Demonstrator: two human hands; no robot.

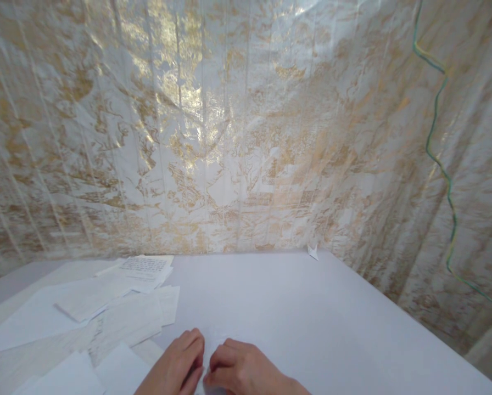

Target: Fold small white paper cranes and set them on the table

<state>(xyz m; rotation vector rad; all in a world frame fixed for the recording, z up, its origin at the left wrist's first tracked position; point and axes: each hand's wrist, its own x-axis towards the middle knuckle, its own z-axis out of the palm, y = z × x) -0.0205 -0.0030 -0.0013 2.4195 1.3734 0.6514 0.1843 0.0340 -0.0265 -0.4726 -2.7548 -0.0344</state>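
Note:
At the bottom middle of the head view, my left hand (182,359) and my right hand (241,365) are close together over the white tabletop (312,323). The fingers of both are curled and pressed together. A small whitish edge shows between the fingertips, too little of it to name. What each hand grips is mostly hidden behind the fingers and below the frame. Just left of my left hand lie loose sheets of white paper (126,323), overlapping one another.
A sheet with handwriting (147,269) tops the papers at the back left. A small pointed folded white paper (313,252) sits at the table's back edge. Behind hangs a shiny gold-and-white patterned covering (229,137). A green-yellow wire (452,203) dangles at the right.

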